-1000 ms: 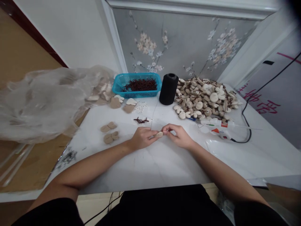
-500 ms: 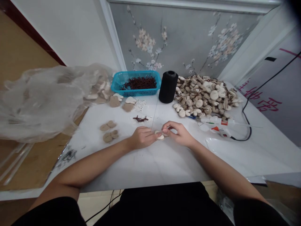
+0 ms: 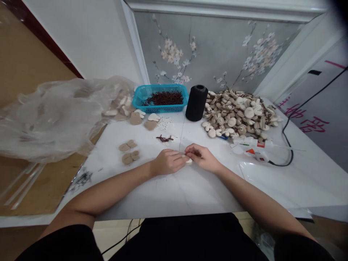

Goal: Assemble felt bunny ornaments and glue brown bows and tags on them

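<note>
A small cream felt piece lies low over the white table between my two hands, mostly covered by fingers. My left hand is closed, its fingertips gripping the piece's left side. From the right, my right hand pinches thumb and forefinger together at the piece's upper right edge; anything smaller between those fingertips is hidden. Just beyond the hands sits a little bunch of dark brown cord bits, with tiny white pieces scattered behind it. Beige felt pieces lie left of my left hand.
A blue basket of brown cords and a black thread cone stand at the back. Right of them rises a heap of padded felt shapes. A glue gun with a black cable lies at right; a plastic bag spreads at left.
My right hand has moved slightly left and closer to my left hand, and its fingers have curled in more. The felt piece is more covered. The view has shifted slightly.
</note>
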Demonstrator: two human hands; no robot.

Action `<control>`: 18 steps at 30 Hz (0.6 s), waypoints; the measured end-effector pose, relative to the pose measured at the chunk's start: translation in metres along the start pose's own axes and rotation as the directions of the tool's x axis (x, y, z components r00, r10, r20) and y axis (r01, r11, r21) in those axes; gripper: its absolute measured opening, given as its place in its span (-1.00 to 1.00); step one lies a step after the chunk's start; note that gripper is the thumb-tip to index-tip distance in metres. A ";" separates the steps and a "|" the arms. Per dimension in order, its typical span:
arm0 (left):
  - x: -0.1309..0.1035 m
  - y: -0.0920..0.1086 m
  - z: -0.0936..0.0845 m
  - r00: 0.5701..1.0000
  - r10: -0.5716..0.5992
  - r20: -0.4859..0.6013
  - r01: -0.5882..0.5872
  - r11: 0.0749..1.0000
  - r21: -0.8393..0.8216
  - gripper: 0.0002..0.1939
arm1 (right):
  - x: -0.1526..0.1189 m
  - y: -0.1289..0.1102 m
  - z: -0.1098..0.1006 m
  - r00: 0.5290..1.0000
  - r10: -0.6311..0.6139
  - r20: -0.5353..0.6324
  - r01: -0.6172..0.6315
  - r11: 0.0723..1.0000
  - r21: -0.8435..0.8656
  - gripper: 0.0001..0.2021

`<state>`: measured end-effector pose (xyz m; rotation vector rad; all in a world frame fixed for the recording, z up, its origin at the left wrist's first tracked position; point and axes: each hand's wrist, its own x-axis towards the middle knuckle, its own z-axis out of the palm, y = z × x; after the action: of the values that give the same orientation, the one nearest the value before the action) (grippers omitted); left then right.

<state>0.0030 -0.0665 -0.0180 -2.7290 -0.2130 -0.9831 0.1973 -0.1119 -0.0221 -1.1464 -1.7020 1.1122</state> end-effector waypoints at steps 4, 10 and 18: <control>0.014 0.004 -0.020 0.912 -0.302 0.276 0.380 0.876 -0.298 -0.87 | -0.001 -0.002 -0.004 1.000 0.025 0.001 -0.025 1.000 0.012 -0.74; 0.042 0.000 -0.091 0.697 0.139 0.704 0.572 0.483 -0.662 -0.87 | -0.003 -0.004 -0.009 0.999 0.046 0.007 -0.046 0.998 -0.035 -0.66; 0.011 -0.078 -0.135 0.795 -0.353 0.494 0.548 0.768 -0.333 -0.78 | -0.007 -0.004 -0.004 0.991 0.025 0.129 0.012 0.961 -0.276 -0.70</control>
<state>-0.0880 -0.0270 0.1031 -3.4070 -0.8761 -0.5908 0.2019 -0.1186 -0.0184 -1.2717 -2.0062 0.9937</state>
